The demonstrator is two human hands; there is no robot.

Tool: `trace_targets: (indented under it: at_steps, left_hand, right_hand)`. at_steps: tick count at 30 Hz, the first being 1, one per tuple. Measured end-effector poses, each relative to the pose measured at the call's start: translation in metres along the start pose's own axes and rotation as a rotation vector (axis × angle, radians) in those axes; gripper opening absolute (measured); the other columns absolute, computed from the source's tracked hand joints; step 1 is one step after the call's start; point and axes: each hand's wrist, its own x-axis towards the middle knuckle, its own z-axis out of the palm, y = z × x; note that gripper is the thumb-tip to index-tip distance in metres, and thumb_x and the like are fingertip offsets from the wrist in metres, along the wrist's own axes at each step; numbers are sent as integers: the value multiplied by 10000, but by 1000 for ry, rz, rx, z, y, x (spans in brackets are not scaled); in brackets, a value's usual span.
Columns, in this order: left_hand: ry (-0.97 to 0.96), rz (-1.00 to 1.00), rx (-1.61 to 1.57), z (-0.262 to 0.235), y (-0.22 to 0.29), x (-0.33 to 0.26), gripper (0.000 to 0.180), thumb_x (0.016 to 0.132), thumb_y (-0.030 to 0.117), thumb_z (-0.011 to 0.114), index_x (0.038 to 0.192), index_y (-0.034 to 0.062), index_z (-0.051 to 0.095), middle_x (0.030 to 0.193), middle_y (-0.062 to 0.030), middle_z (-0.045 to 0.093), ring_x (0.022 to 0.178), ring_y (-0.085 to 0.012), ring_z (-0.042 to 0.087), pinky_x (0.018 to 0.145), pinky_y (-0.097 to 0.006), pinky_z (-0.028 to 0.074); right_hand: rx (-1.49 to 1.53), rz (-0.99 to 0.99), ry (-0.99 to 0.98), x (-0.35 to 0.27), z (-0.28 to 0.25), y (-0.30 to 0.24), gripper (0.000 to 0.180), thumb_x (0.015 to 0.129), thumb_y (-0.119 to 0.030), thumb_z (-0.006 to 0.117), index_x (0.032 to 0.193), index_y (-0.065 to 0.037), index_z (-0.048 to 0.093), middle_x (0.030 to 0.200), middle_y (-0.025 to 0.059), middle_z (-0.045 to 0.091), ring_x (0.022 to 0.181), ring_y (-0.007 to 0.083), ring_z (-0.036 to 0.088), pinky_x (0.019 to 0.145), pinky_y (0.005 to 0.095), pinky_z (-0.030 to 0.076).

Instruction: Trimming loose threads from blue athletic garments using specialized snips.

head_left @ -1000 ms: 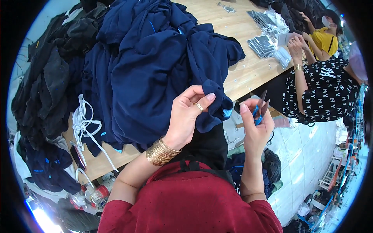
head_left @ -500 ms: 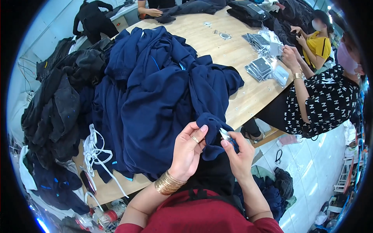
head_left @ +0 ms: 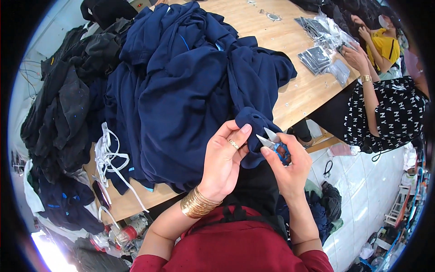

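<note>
Head view: left hand [head_left: 223, 163] pinches navy cloth [head_left: 190, 90]; right hand [head_left: 286, 170], at 3 o'clock, grips snips [head_left: 272, 141].

I see bright, even light overhead, soft shadows, white glare at the lower left rim, strong fisheye bending and black corners; the centre stays sharp.

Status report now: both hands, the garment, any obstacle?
Left hand pinching navy garment edge. Right hand holding thread snips, blades at fabric. Nothing between hands.
</note>
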Motion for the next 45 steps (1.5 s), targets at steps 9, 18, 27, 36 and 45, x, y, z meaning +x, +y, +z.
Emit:
trace_targets:
  at_steps: [9,18,27,36,45]
  left_hand:
    - [-23,-8,-2,-1,-1,-8,115,876,130,584,965,58,574,910,-10,631,833,-82,593,755,-237,458]
    - [-41,-25,23,-5,-1,-9,101,874,139,588,953,80,572,930,-4,628,834,-78,590,759,-249,453]
    - [-52,-30,43,-2,-1,-6,109,877,143,584,964,79,570,927,-4,626,842,-80,591,756,-246,460]
    - [-53,14,93,2,1,-1,160,873,86,580,1024,43,550,954,-22,611,865,-84,588,765,-229,478]
    - [-51,52,114,5,0,4,153,868,75,584,1012,33,556,946,-34,611,837,-83,588,726,-221,480]
  right_hand:
    - [12,-8,-12,-6,-1,-2,260,732,-189,725,898,-25,611,698,84,596,567,184,569,526,271,441]
    - [-31,-47,7,-10,-4,-1,259,732,-208,721,887,-33,609,699,68,592,565,185,559,513,274,425]
    - [-75,-136,35,-5,-4,1,222,739,-196,709,859,-40,608,701,54,594,559,188,541,504,283,413]
    - [-6,-12,21,-3,-10,5,217,748,-189,700,865,-33,606,673,82,582,556,200,552,519,281,422]
    - [57,55,-53,1,-8,5,215,774,-207,681,859,-28,597,643,99,562,551,212,549,520,283,417]
